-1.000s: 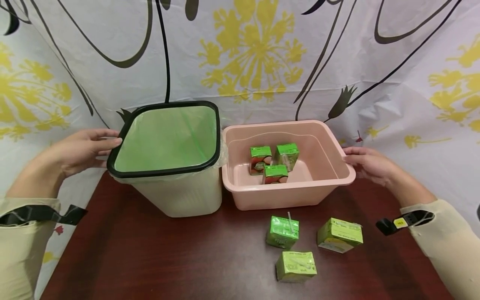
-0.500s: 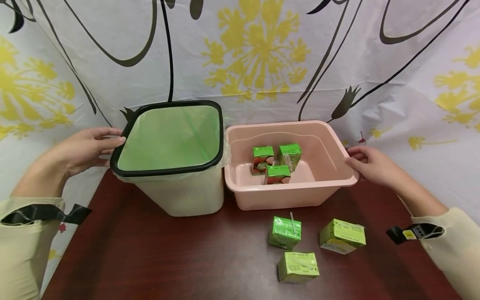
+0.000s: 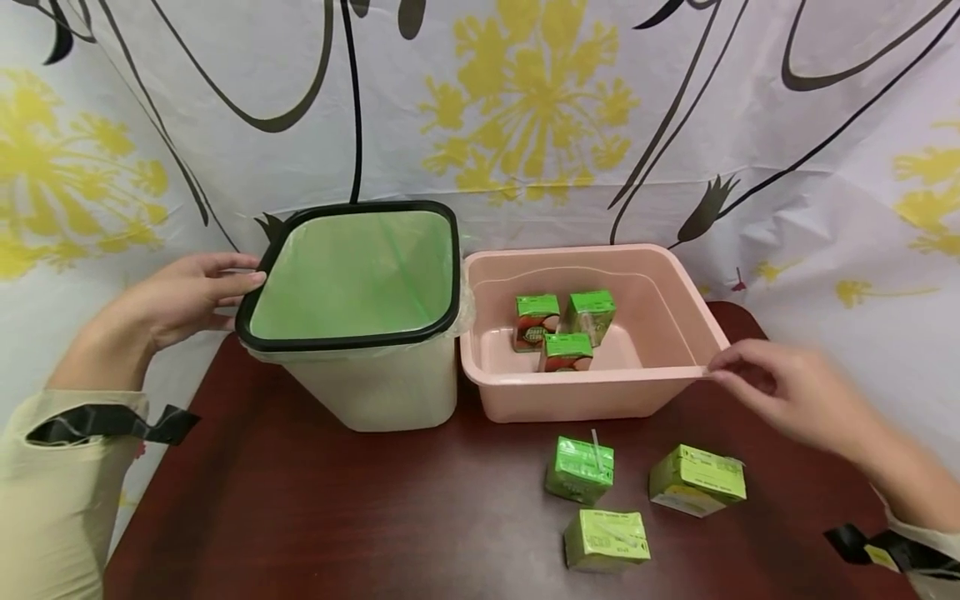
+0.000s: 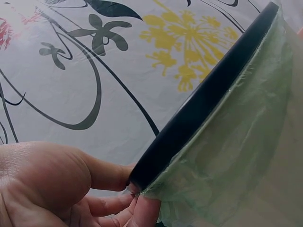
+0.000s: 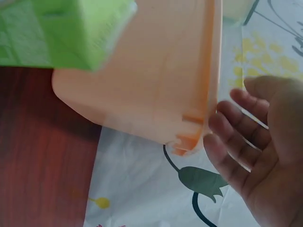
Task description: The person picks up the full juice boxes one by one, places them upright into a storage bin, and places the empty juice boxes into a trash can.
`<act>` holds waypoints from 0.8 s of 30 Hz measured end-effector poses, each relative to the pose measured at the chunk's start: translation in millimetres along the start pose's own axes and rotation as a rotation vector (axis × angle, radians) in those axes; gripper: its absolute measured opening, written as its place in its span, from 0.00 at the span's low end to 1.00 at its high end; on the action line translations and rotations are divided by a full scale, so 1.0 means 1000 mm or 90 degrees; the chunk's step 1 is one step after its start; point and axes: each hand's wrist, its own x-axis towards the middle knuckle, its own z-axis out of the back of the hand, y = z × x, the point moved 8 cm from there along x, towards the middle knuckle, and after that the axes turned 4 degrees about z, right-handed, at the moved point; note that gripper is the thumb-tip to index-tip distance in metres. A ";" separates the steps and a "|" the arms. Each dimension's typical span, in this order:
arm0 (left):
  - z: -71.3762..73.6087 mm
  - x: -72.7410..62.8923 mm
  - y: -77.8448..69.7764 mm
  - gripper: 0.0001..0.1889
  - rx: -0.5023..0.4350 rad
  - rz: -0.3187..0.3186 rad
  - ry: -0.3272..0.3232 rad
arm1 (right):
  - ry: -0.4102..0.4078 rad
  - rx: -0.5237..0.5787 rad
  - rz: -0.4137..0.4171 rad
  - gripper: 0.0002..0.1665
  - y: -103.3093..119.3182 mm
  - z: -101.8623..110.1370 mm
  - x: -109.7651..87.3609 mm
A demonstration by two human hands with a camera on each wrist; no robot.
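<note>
Steadying bin (image 3: 375, 387), seemingly: left hand (image 3: 183, 298) pinches black rim (image 3: 348, 342); right hand (image 3: 798, 404), fingers loosely curved, beside tub (image 3: 573, 405). Next move likely calls for reaching nearest carton (image 3: 697, 481).

Passage over table (image 3: 360, 517) left of 3 cartons (image 3: 607, 537); bin (image 3: 375, 387) and tub (image 3: 570, 402) behind

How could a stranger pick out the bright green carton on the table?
Find the pink tub on the dark red table. Just in front of it stands the bright green carton. Unlike the two yellow-green cartons nearby, it has a straw jutting past its far edge.
</note>
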 end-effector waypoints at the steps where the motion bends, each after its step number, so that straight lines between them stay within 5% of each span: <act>1: 0.000 0.000 0.000 0.22 0.000 -0.001 -0.002 | 0.006 0.012 0.014 0.29 0.004 -0.001 -0.004; 11: -0.002 -0.001 -0.001 0.23 -0.003 -0.004 -0.003 | 0.087 0.140 0.002 0.39 0.024 -0.021 -0.048; 24: -0.001 -0.001 0.000 0.24 -0.028 -0.006 -0.004 | 0.119 0.306 -0.061 0.55 0.011 -0.070 -0.089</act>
